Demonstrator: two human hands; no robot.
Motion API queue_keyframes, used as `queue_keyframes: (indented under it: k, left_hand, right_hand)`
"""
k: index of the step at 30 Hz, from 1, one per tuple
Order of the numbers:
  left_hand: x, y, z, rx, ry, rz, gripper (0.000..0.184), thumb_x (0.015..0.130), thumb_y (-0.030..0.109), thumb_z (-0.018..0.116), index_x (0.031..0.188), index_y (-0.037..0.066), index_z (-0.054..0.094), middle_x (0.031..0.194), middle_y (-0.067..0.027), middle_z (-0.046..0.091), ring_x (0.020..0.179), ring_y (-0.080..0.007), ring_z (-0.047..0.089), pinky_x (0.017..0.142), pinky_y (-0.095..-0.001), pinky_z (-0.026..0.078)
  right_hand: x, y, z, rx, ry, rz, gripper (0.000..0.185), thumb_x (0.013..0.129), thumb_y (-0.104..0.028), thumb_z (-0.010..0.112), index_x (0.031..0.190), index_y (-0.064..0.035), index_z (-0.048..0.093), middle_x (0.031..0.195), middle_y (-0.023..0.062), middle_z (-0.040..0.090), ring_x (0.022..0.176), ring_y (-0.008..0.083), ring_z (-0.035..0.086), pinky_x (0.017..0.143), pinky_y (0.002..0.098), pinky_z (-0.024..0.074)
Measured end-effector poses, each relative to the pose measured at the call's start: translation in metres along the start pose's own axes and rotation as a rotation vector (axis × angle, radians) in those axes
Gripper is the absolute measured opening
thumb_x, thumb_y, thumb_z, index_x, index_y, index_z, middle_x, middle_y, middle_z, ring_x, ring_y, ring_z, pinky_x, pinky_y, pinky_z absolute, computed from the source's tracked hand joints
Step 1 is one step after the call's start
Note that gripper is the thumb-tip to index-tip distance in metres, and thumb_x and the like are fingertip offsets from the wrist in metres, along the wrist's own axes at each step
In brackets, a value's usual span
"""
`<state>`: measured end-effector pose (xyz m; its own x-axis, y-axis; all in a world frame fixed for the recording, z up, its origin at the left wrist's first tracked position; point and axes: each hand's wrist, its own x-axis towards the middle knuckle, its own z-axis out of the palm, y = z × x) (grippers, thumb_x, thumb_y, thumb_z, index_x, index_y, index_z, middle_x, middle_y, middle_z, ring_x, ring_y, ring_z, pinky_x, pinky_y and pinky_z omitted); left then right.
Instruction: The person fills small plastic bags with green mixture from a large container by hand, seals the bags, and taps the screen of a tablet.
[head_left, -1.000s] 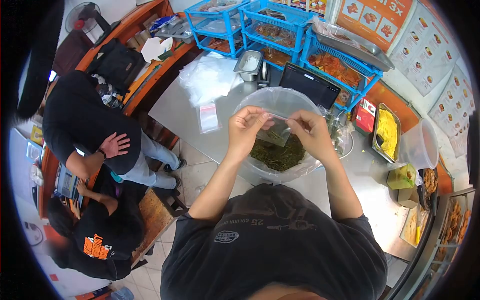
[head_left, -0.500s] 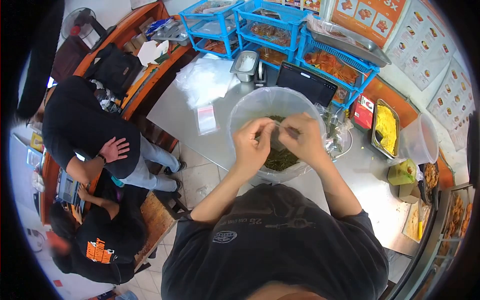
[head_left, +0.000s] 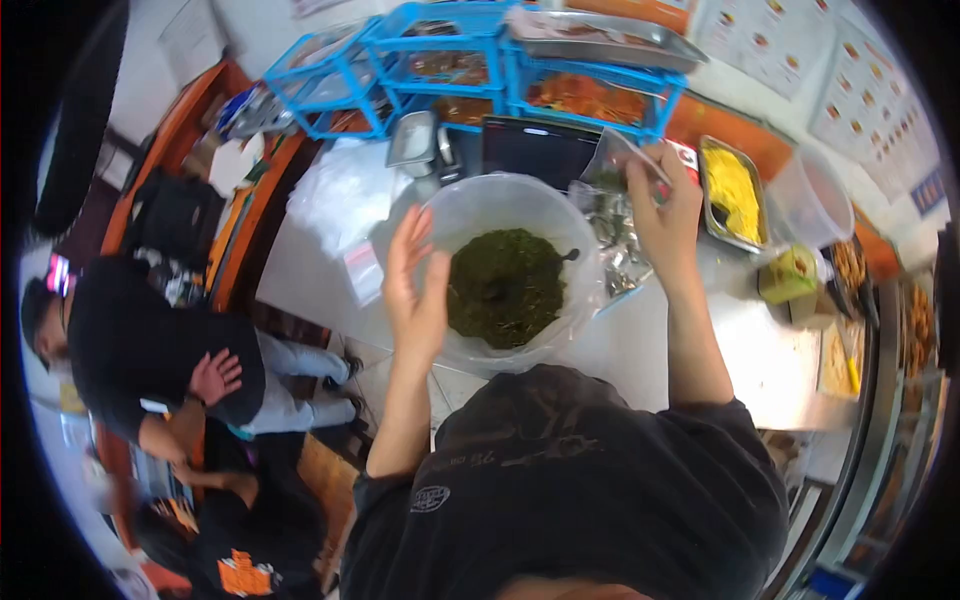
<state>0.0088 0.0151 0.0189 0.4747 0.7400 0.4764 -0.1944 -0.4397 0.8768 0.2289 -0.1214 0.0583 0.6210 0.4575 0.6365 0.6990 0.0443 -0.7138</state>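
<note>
A large translucent bucket [head_left: 575, 330] lined with clear plastic stands in front of me, with dark green dried leaves [head_left: 505, 285] in it. A small dark handle [head_left: 570, 256] sticks up among the leaves at the right side. My left hand [head_left: 415, 290] is at the bucket's left rim, fingers apart and nothing in them. Over the right side of the table, my right hand [head_left: 668, 205] pinches a small clear plastic bag [head_left: 612, 160] with some dark green stuff in its lower part. Below it lies a pile of filled clear bags [head_left: 615, 235].
Clear plastic bags [head_left: 335, 195] and a small zip bag [head_left: 363, 272] lie left of the bucket. Behind are a metal container [head_left: 411, 145], a dark tablet [head_left: 535, 155] and blue racks [head_left: 435, 65]. A yellow-filled tray [head_left: 735, 190] stands right. Two people are at the left.
My hands have parted from above the bucket. The right hand has carried the small bag right, over the filled bags; the left has let go and opened. The view has shifted.
</note>
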Motion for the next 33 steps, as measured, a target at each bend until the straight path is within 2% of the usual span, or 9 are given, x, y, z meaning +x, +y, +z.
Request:
queue_keyframes:
  k: [2,4,6,8,11,14,17,23,33]
  left_hand:
    - [-0.009,-0.018,-0.009,0.008,-0.088,-0.113,0.042,0.097,0.012,0.046,0.137,0.0,0.04,0.132,-0.0181,0.051,0.123,-0.0244,0.047,0.104,-0.0357,0.033]
    - [-0.017,-0.028,-0.006,0.156,-0.152,-0.147,0.041,0.098,0.014,0.045,0.136,0.0,0.04,0.131,-0.0178,0.051,0.122,-0.024,0.047,0.103,-0.0356,0.034]
    - [-0.02,-0.03,-0.005,0.235,-0.164,-0.167,0.041,0.097,0.014,0.046,0.135,0.0,0.041,0.13,-0.0178,0.052,0.121,-0.0242,0.049,0.102,-0.0355,0.036]
    - [-0.017,-0.029,-0.003,0.237,-0.117,-0.174,0.041,0.095,0.013,0.048,0.134,0.0,0.043,0.129,-0.0183,0.054,0.118,-0.025,0.052,0.1,-0.0355,0.038]
    - [-0.019,-0.032,-0.004,0.218,-0.123,-0.228,0.041,0.096,0.013,0.048,0.133,-0.001,0.043,0.128,-0.0191,0.054,0.118,-0.0249,0.052,0.099,-0.0351,0.038]
    - [-0.02,-0.032,0.0,0.272,-0.116,-0.245,0.041,0.097,0.016,0.047,0.134,-0.001,0.043,0.125,-0.0182,0.055,0.114,-0.0236,0.054,0.098,-0.0342,0.039]
    - [-0.018,-0.03,0.003,0.295,-0.102,-0.275,0.041,0.098,0.019,0.047,0.134,0.0,0.043,0.124,-0.0165,0.056,0.111,-0.0218,0.055,0.096,-0.0329,0.04]
    - [-0.018,-0.028,0.003,0.323,-0.113,-0.3,0.041,0.099,0.024,0.046,0.133,0.0,0.044,0.121,-0.0137,0.057,0.107,-0.0201,0.056,0.092,-0.0313,0.042]
    - [-0.018,-0.03,0.004,0.329,-0.151,-0.329,0.038,0.099,0.02,0.047,0.13,-0.002,0.045,0.115,-0.0151,0.058,0.103,-0.0209,0.058,0.093,-0.0332,0.045]
  right_hand:
    - [0.009,0.019,-0.018,-0.18,0.107,0.064,0.014,0.083,-0.004,0.059,0.097,-0.0018,0.062,0.085,0.013,0.064,0.077,0.0191,0.062,0.072,0.0319,0.0473]
    - [0.001,0.08,-0.012,-0.418,0.15,-0.168,0.016,0.083,-0.006,0.059,0.099,-0.0023,0.063,0.09,0.0181,0.064,0.082,0.027,0.064,0.074,0.0368,0.0486]
    - [-0.021,0.139,0.001,-0.639,-0.319,0.069,0.025,0.085,-0.011,0.057,0.109,-0.0067,0.062,0.106,0.018,0.064,0.103,0.0331,0.06,0.084,0.0435,0.0472]
    - [-0.072,0.233,0.038,-0.745,-0.506,-0.069,0.05,0.082,-0.031,0.061,0.126,-0.009,0.053,0.125,0.0228,0.053,0.12,0.0396,0.047,0.091,0.053,0.043]
    - [-0.097,0.211,0.041,-0.844,-0.743,0.22,0.095,0.065,-0.049,0.076,0.145,-0.0241,0.03,0.147,0.0236,0.028,0.134,0.0493,0.024,0.1,0.0621,0.0323]
    - [-0.086,0.2,0.038,-0.891,-0.808,0.245,0.119,0.05,-0.054,0.083,0.148,-0.0313,0.02,0.149,0.0268,0.019,0.135,0.0522,0.019,0.096,0.0644,0.0342]
    - [-0.071,0.21,0.044,-0.905,-0.87,0.337,0.101,0.056,-0.044,0.082,0.143,-0.0332,0.032,0.148,0.0253,0.024,0.131,0.0506,0.028,0.091,0.0626,0.0401]
    - [-0.081,0.269,0.053,-0.729,-0.587,0.208,0.038,0.073,-0.023,0.067,0.11,-0.0127,0.064,0.118,0.0209,0.053,0.111,0.0435,0.051,0.08,0.0503,0.0501]
    - [-0.026,0.232,-0.058,-0.134,-0.076,0.279,0.048,0.06,-0.005,0.073,0.106,-0.002,0.064,0.109,0.0201,0.06,0.102,0.0339,0.059,0.088,0.039,0.0472]
